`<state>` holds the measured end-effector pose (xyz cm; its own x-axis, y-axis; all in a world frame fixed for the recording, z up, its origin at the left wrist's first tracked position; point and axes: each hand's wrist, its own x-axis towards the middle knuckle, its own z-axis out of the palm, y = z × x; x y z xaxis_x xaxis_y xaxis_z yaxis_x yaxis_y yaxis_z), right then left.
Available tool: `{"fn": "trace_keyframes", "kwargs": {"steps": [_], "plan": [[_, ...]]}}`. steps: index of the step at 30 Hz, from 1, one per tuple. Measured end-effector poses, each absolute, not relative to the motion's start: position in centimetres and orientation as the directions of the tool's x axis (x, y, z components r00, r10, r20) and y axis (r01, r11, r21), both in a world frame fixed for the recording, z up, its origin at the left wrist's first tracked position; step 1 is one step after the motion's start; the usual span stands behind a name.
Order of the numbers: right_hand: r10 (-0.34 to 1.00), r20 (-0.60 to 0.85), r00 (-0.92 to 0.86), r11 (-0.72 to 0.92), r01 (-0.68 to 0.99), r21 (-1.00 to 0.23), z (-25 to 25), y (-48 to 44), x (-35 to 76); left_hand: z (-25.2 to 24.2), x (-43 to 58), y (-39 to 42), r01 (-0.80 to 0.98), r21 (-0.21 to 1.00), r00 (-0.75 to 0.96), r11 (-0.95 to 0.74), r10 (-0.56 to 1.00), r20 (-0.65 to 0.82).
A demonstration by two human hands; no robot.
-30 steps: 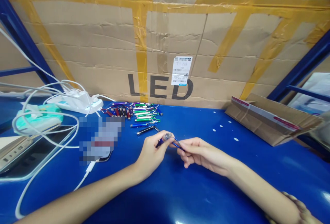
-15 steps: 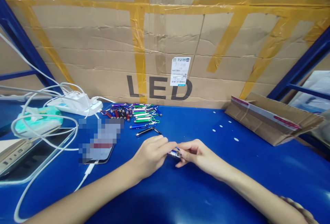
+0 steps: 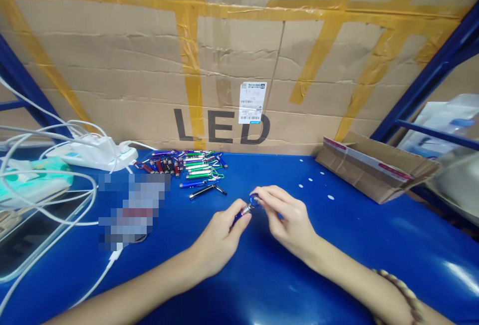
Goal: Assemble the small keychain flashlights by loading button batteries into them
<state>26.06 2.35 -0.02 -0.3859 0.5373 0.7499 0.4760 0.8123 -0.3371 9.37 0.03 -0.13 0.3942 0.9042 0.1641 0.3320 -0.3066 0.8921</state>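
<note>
My left hand (image 3: 220, 237) is closed around a small blue-and-silver keychain flashlight (image 3: 245, 209), its silver end pointing up and to the right. At that end is a blue clip (image 3: 255, 200), pinched by the closed fingers of my right hand (image 3: 291, 217). Part of the flashlight's body is hidden in my left fingers. Beyond my hands, a black keychain flashlight (image 3: 204, 191) and a blue one (image 3: 192, 184) lie on the blue table (image 3: 269, 280). Several more, green, red and purple (image 3: 198, 167), are laid close together behind them.
A phone (image 3: 134, 210), partly pixelated, lies at left with a white cable plugged in. Further left are a power strip (image 3: 93, 153), looped white cables and a teal tissue pack (image 3: 41, 177). An open cardboard box (image 3: 359, 172) stands at right. A large taped carton (image 3: 145, 85) forms the back.
My left hand has turned, showing its thumb side and the flashlight's silver end. My right hand has shifted round onto the blue clip. The whole view has moved slightly to the right.
</note>
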Motion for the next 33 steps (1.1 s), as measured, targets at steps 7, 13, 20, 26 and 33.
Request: {"fn": "trace_keyframes", "kwargs": {"steps": [7,13,20,26,33], "plan": [[0.387,0.823,-0.417,0.869,0.463,-0.175,-0.5,2.3,26.2,-0.6,9.6,0.3,-0.137,0.984,0.622,0.118,0.783,-0.007],[0.329,0.835,-0.441,0.89,0.441,-0.117,-0.4,2.1,26.0,-0.4,9.7,0.0,-0.244,0.945,0.667,0.215,0.745,0.003],[0.306,0.865,-0.398,0.894,0.433,-0.117,-0.3,2.0,25.7,-0.2,9.6,-0.1,-0.289,0.933,0.675,0.214,0.737,0.04],[0.353,0.89,-0.287,0.879,0.428,-0.211,-0.2,1.8,25.3,0.2,9.8,-0.8,-0.368,0.871,0.684,0.324,0.729,0.018],[0.657,0.718,-0.231,0.747,0.328,-0.578,0.5,1.7,25.4,0.7,9.6,-0.3,-0.309,0.918,0.626,0.249,0.78,-0.001]]}}
